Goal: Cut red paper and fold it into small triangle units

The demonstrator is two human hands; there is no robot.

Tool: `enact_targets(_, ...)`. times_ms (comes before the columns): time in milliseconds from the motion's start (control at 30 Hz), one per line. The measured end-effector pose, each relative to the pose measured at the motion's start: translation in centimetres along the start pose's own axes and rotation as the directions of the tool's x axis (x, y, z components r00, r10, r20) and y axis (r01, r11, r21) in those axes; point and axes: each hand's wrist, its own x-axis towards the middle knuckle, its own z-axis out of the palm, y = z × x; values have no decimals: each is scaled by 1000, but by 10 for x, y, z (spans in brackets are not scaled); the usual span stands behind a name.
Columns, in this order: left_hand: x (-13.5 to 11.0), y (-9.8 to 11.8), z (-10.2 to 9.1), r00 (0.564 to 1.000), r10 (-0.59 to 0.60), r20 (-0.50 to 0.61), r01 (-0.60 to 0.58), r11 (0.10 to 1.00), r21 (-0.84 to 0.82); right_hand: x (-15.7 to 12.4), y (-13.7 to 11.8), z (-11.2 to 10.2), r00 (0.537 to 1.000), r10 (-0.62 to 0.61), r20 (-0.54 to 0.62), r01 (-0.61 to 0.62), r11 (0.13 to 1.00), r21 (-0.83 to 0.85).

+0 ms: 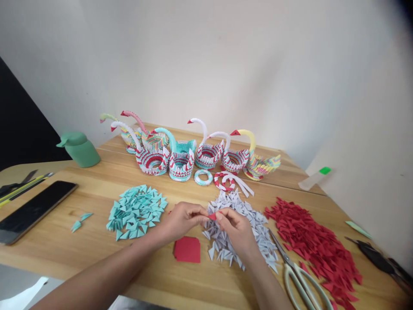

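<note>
Over the edge of the white folded paper pile (256,228), my left hand (185,220) and my right hand (235,227) pinch a small red paper piece (213,216) between their fingertips. The piece looks folded and pointed; the fingers partly cover it. A short stack of red paper rectangles (187,249) lies on the wooden table (155,275) just below my left hand. To the left of that hand is a heap of teal folded paper triangles (137,212). A larger heap of red folded triangles (312,241) spreads out at the right.
Several paper swans (181,163) stand along the back, with a teal-and-white ring (203,177) and a red-and-white ring (224,181) before them. Scissors (298,275) lie right of the white pile. A phone (35,211) and a green jug-like container (80,150) are at the left.
</note>
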Motion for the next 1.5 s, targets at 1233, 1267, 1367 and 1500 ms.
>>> enact_targets(1233,-12,6,6,741,666,82,-505,472,723,-4,-1,7,993,109,50,-118,953,280)
enact_targets(1267,-12,7,6,739,668,83,-510,475,717,-4,-1,7,992,112,54,-123,952,282)
enact_targets(1367,-12,7,7,741,668,65,-525,516,676,-4,-1,6,992,111,52,-121,950,288)
enact_targets(1500,-8,4,7,850,518,-95,-401,753,522,-3,0,4,997,81,2,-78,956,282)
